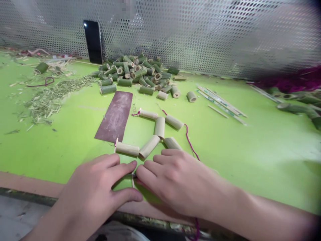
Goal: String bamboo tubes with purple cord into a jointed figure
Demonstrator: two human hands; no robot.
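Observation:
My left hand [100, 187] and my right hand [173, 180] meet fingertip to fingertip near the front edge of the green table [250, 150]. Between their tips they pinch a thin pale stick [132, 180], mostly hidden by the fingers. Just beyond the hands lie several peeled pale bamboo tubes [150, 145], threaded on a magenta string [189, 139] that runs under my right hand. One tube [126, 149] lies closest to my left fingers.
A brown sandpaper sheet [115, 117] lies left of the tubes. A pile of green bamboo pieces [136, 75] sits at the back by a dark phone [93, 42] leaning on the perforated metal wall. Shavings [47, 98] spread at left; thin sticks [220, 102] and magenta fibre [293, 82] lie right.

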